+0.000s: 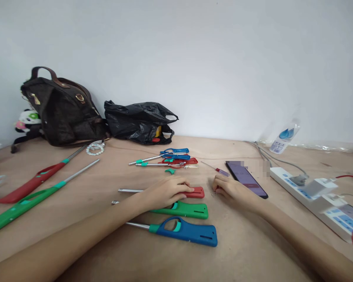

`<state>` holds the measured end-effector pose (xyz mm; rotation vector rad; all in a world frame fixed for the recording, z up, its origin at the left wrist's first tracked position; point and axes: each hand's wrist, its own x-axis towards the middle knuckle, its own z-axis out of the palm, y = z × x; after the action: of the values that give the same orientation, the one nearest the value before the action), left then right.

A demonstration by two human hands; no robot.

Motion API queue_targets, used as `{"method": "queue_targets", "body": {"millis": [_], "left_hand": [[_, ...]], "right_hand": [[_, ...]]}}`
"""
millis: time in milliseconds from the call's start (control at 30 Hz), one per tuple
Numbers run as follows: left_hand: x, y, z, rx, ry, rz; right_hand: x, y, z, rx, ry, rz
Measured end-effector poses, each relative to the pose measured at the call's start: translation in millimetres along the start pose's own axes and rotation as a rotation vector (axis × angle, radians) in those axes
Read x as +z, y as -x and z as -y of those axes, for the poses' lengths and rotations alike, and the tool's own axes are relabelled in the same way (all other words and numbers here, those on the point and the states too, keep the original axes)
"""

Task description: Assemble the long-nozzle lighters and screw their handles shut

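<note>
My left hand [167, 192] lies over a red long-necked gas lighter [198, 192], its fingers and thumb closed on the handle. To the right, my right hand [231, 191] is closed with its fingertips pinched at the tabletop. What it pinches is hidden. Small metal pieces, perhaps screws [214, 194], lie by those fingertips. A green gas lighter [194, 210] rests just nearer than the red one, and a blue gas lighter [194, 234] lies nearest to me. Beyond the hands is a screwdriver [222, 171] with a purplish handle.
Opened lighter parts [176, 157] and a loose teal trigger [170, 171] lie behind. A phone [247, 180] and power strip [312, 201] are right, near a bottle [285, 137]. Larger red [35, 182] and green lighters [23, 205], a backpack [61, 113] and black plastic bag [135, 121] are left.
</note>
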<state>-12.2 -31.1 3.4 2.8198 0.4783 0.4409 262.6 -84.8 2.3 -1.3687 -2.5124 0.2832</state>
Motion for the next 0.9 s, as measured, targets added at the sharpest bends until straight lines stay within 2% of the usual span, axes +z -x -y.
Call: {"method": "queue_targets", "body": {"millis": [233, 433, 633, 767, 900], "left_hand": [[0.2, 0, 1, -0.006, 0.017, 0.011], [1.1, 1, 2, 0.002, 0.025, -0.014], [1.1, 1, 1, 0.018, -0.002, -0.024], [-0.4, 1, -2, 0.019, -0.055, -0.019], [-0.9, 1, -3, 0.032, -0.066, -0.038]], "right_hand": [[-4, 2, -1, -0.036, -0.024, -0.009], [4, -1, -4, -0.08, 0.049, -0.06], [11, -7, 3, -0.008, 0.037, -0.114], [13, -14, 13, 0.014, -0.067, -0.097], [14, -21, 16, 0.008, -0.046, -0.088]]}}
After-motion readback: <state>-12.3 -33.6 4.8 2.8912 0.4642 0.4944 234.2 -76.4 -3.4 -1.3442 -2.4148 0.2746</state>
